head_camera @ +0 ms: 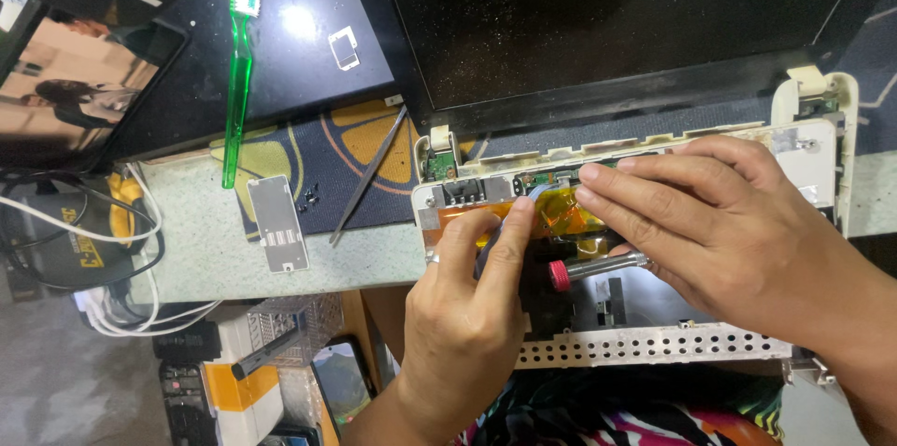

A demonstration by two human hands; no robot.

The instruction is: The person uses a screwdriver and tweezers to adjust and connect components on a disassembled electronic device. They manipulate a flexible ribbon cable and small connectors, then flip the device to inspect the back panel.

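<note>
A green toothbrush [238, 63], tweezers [369, 175], a grey cover plate [278, 223] and white cables [131, 306] lie left.

L hand [462, 315] & R hand [738, 231] press amber tape [561, 215] on opened laptop [654, 175]; screwdriver [598, 269] under R.

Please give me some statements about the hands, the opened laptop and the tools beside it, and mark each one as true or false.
1. The left hand touches the amber tape on the opened laptop. True.
2. The right hand holds the green toothbrush. False: the toothbrush lies untouched on the dark surface at the left, and the right hand holds a screwdriver with a red cap.
3. Metal tweezers lie left of the laptop. True.
4. The laptop screen is lit and shows a picture. False: it is dark.
5. A grey metal cover plate lies below the toothbrush. True.
</note>
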